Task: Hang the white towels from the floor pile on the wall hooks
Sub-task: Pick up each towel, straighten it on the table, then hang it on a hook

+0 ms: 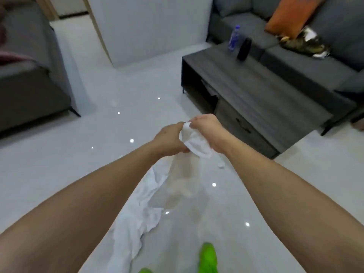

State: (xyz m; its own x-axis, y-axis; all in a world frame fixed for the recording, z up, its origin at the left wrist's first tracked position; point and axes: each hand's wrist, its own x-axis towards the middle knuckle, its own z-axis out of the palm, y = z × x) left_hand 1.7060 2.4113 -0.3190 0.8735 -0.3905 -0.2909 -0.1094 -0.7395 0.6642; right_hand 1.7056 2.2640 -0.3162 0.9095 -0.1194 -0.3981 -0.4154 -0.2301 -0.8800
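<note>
I hold a white towel (pixel 194 143) out in front of me with both hands. My left hand (pixel 170 139) grips its top edge from the left, and my right hand (pixel 209 131) grips it from the right, the two hands almost touching. The rest of the towel hangs down under my left forearm in a long crumpled strip (pixel 137 219) toward the glossy white floor. No wall hooks and no floor pile are in view.
A dark grey low table (pixel 256 95) stands at the right with a blue bottle (pixel 234 37) and a black cylinder (pixel 244 49) on it. Behind it is a grey sofa (pixel 295 48) with an orange cushion (pixel 291 14). A grey armchair (pixel 29 75) is at the left. My green shoes (pixel 207 259) show below.
</note>
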